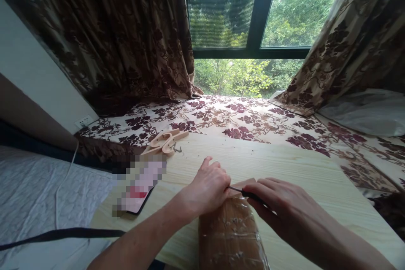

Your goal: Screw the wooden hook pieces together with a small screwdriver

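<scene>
My right hand is wrapped around the black handle of a screwdriver. Its thin metal shaft points left, and the tip disappears at the fingers of my left hand. That hand is closed over a light wooden piece, which lies across the far end of a brown box wrapped in clear tape. Part of the wooden piece is hidden behind both hands. Whatever the screwdriver tip touches is covered by my left fingers.
Curved wooden pieces and a few small screws lie at the table's far left. A phone, partly blurred out, rests nearer on the pale wooden table. Behind are a flowered cloth and a window.
</scene>
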Action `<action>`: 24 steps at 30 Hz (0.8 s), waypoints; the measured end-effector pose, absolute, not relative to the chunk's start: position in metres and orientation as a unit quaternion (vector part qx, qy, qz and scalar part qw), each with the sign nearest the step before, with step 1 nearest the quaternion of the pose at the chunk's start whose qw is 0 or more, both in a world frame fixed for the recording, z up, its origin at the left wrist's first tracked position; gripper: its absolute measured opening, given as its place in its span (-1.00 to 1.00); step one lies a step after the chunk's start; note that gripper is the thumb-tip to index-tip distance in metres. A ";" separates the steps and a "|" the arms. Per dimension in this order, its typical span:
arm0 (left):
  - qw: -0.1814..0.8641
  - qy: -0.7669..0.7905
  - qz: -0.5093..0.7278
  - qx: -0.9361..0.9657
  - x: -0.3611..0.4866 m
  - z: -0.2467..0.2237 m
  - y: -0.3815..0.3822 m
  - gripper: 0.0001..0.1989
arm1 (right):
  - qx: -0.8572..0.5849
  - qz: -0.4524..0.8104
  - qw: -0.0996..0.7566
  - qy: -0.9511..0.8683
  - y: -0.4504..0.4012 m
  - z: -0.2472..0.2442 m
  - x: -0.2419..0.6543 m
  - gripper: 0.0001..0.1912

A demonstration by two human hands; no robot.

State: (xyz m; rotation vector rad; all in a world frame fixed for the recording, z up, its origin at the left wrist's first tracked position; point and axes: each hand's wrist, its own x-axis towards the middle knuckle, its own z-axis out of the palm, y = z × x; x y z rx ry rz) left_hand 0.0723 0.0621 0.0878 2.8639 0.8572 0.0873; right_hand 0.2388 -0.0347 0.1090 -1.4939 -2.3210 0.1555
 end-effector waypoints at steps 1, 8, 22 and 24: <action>0.076 0.287 0.030 0.954 0.072 0.088 0.062 -0.78 | -0.533 0.058 0.187 -0.823 -0.035 0.109 0.239 -0.85; 0.090 0.300 0.038 0.949 0.070 0.086 0.059 -0.84 | -0.528 0.073 0.198 -0.823 -0.036 0.111 0.239 -0.84; 0.119 0.305 0.036 0.944 0.068 0.085 0.060 -0.79 | -0.514 0.080 0.212 -0.827 -0.034 0.109 0.239 -0.84; 0.120 0.307 0.036 0.943 0.068 0.086 0.060 -0.79 | -0.514 0.077 0.211 -0.828 -0.034 0.110 0.239 -0.84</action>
